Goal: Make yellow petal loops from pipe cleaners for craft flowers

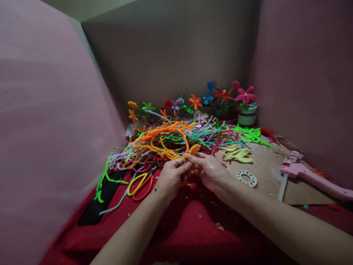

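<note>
My left hand [175, 173] and my right hand [207, 168] meet near the middle, fingers pinched together on a yellow-orange fuzzy piece. Its rounded, petal-like end [194, 149] sticks up above the fingertips. Yellow-orange strands run leftward from the fingers into a large heap of coloured pipe cleaners [165, 134] just behind. To the left of my left hand lie scissors [140, 186] with one yellow and one red handle. How each fingertip grips the piece is partly hidden.
Fuzzy flowers [245, 95] stand along the back beside a pale green jar [247, 115]. Rightward, a board [264, 162] carries pale yellow petals [238, 154], a white ring [246, 178] and a pink glue gun [306, 171]. A black flat object [96, 206] lies left. Pink panels flank both sides.
</note>
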`<state>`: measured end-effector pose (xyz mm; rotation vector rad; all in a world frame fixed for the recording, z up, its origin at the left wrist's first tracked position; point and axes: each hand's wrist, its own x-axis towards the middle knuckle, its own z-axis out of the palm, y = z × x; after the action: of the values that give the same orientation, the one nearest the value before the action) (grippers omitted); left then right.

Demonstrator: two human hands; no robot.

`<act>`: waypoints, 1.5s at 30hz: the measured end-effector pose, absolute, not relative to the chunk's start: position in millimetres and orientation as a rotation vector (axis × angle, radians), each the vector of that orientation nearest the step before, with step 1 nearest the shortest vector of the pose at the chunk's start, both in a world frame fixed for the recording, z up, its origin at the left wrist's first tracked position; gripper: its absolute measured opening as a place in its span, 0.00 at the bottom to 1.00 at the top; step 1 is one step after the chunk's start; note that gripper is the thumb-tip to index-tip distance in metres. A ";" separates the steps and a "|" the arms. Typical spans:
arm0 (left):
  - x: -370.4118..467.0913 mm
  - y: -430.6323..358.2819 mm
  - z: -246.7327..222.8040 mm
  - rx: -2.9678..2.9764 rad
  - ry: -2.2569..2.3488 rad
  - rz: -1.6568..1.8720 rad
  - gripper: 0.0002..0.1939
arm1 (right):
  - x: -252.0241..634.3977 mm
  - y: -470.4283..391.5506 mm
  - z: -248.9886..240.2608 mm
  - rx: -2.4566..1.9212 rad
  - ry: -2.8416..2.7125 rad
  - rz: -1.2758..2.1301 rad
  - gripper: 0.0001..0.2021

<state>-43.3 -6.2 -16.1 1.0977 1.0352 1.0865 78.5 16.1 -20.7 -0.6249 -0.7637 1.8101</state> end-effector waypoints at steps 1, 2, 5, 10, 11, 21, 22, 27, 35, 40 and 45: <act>-41.9 -6.5 -14.7 1.090 1.049 1.081 0.11 | 78.8 15.5 -21.1 -0.626 -0.811 1.779 0.16; -41.4 -6.8 -12.8 1.074 1.065 1.066 0.10 | 79.3 15.0 -21.5 -0.630 -0.865 1.744 0.16; -41.0 -8.0 -8.4 1.018 1.082 0.965 0.10 | 80.6 14.7 -23.2 -0.677 -1.000 1.644 0.16; -32.6 -15.9 -19.8 1.147 1.164 0.982 0.14 | 80.3 17.6 -25.8 -0.759 -1.013 1.571 0.15; -31.9 -18.3 -21.9 1.166 1.183 0.979 0.16 | 80.4 18.3 -25.5 -0.761 -1.015 1.565 0.14; -83.1 -25.3 23.2 1.349 1.420 1.234 0.14 | 82.6 11.5 -8.4 -0.831 -1.121 1.688 0.08; -84.7 -22.5 26.4 1.356 1.377 1.285 0.15 | 82.3 10.2 -8.7 -0.822 -1.162 1.707 0.08; -72.1 -9.5 33.9 1.483 1.245 1.065 0.16 | 82.2 7.7 -14.9 -0.819 -1.338 1.713 0.08; -60.3 -6.4 31.8 1.454 1.304 0.984 0.09 | 82.2 10.9 -19.7 -0.693 -1.214 1.893 0.08; -60.5 -7.2 31.0 1.486 1.308 0.974 0.08 | 81.6 9.7 -19.3 -0.735 -1.278 1.795 0.12; -59.1 -4.2 24.0 1.699 1.364 1.062 0.04 | 80.8 9.3 -19.2 -0.832 -1.340 1.731 0.09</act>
<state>-59.1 -4.2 24.0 1.6989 1.3644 1.0618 80.8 9.3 -19.2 -0.8324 -1.3397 1.7311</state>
